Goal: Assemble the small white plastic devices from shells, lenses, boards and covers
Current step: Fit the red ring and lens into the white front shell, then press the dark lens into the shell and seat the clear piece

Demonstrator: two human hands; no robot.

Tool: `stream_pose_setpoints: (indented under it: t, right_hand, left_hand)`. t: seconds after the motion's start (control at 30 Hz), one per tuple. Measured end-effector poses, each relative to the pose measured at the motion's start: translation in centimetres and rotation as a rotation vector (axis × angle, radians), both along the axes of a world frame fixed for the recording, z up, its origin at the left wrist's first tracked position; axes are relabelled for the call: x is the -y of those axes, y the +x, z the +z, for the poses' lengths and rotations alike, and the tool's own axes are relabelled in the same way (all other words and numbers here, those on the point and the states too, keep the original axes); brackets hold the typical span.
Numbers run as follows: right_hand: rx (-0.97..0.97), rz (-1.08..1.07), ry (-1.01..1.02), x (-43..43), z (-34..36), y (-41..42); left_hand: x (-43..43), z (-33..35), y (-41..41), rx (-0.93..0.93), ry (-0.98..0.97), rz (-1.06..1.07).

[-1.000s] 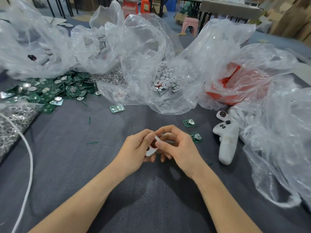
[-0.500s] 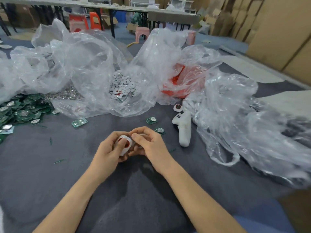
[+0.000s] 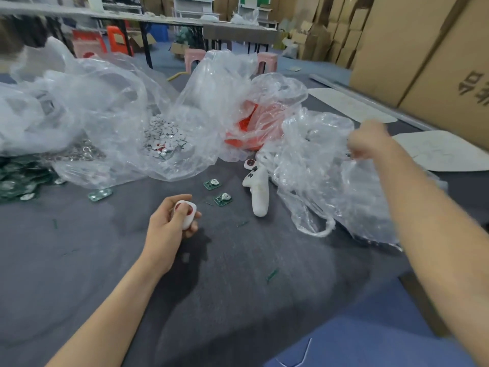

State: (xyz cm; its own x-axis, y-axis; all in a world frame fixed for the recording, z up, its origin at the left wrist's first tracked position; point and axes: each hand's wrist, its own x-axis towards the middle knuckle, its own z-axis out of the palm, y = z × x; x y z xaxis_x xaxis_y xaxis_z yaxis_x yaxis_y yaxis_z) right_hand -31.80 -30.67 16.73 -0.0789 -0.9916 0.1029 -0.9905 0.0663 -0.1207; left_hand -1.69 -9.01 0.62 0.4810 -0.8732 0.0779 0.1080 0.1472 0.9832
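Grey felt worktable [image 3: 238, 274] in a storeroom, cardboard cartons [image 3: 391, 49] stacked behind. Taking as marker the long white handle-shaped shell [image 3: 258, 193] lying on the felt: left of it and nearer, left hand [image 3: 169, 226] curled round a small white device [image 3: 187, 212], thumb partly over its red lens, held just above the felt. Right of the marker and farther back, right hand [image 3: 369, 140], blurred, fingers bunched and seemingly pinching the film of a clear plastic bag [image 3: 325, 176]. Just left of the marker, two green boards [image 3: 212, 184] lying loose; far left, a heap of boards [image 3: 16, 178]; behind and left, a bag of pale discs [image 3: 165, 136]. Judged from this: shell and lens likely joined, next part wanted from the clear bag. Calls for parting the film, fishing out one piece single-handed, and bringing it back without slackening the left grip.
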Motion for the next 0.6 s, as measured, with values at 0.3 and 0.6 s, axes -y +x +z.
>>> stream_pose_setpoints:
  t: [0.3,0.6]
  right_hand:
    - [-0.046,-0.064,0.323,2.0,-5.6,-1.2]
    - [0.004,0.132,0.151,2.1,-6.9,-2.3]
  left_hand:
    - [0.3,-0.6,0.0,0.088,0.009,0.044]
    - [0.5,-0.8,0.0,0.166,0.007,0.032]
